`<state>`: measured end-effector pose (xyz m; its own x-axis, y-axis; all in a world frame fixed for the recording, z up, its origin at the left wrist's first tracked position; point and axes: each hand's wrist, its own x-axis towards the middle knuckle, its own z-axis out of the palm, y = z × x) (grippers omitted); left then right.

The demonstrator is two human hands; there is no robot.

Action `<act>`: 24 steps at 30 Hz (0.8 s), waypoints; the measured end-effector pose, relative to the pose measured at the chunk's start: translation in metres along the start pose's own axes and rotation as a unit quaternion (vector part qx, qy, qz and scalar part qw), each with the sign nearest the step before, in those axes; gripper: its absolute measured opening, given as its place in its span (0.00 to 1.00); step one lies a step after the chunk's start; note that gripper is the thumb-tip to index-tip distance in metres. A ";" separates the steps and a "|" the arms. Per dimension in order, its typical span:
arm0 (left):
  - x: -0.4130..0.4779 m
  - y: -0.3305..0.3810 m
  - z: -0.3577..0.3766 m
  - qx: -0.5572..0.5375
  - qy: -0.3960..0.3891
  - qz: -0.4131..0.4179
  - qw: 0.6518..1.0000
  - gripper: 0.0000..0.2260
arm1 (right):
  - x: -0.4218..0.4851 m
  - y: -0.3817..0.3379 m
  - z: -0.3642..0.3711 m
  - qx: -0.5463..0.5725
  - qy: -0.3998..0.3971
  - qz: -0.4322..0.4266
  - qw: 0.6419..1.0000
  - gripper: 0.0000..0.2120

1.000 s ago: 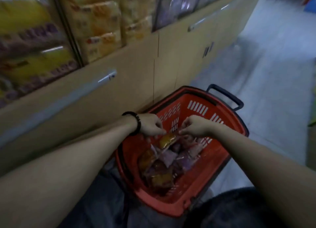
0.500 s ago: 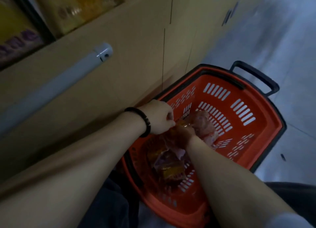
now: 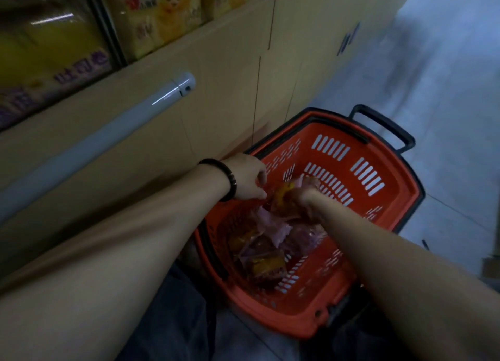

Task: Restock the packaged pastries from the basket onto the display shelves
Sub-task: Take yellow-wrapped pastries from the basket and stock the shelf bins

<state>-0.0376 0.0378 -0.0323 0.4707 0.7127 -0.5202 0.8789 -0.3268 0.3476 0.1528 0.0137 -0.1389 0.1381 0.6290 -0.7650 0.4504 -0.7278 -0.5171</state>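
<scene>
Clutching pastries [image 3: 282, 196] inside basket rim [image 3: 335, 123]: right hand [image 3: 304, 198]

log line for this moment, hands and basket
phase: picking from orange basket | right hand: grips packaged pastries | left hand: fingers at them, grip unclear | more packets lie in basket

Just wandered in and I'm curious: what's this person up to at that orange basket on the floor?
A person reaches into the orange basket with both hands. The right hand grips a clump of packaged pastries; the left hand is at the same clump, its grip unclear. More packets lie on the basket floor. Yellow packs stand on display above.
</scene>
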 end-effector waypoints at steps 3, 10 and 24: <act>-0.004 0.002 0.003 0.023 0.020 0.023 0.999 0.32 | -0.021 -0.015 -0.026 -0.195 -0.003 -0.063 0.979 0.16; -0.010 0.013 0.010 0.099 -0.028 0.053 0.993 0.42 | -0.076 -0.038 -0.035 -0.255 -0.070 -0.271 0.926 0.10; -0.011 -0.014 -0.016 0.121 -0.076 -0.140 0.980 0.23 | 0.034 0.016 0.067 -0.237 0.008 -0.126 0.963 0.21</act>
<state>-0.0562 0.0449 -0.0192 0.1990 0.7000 -0.6859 0.9591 -0.2828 -0.0104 0.1055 0.0053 -0.1988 -0.0163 0.7758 -0.6307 0.8229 -0.3479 -0.4491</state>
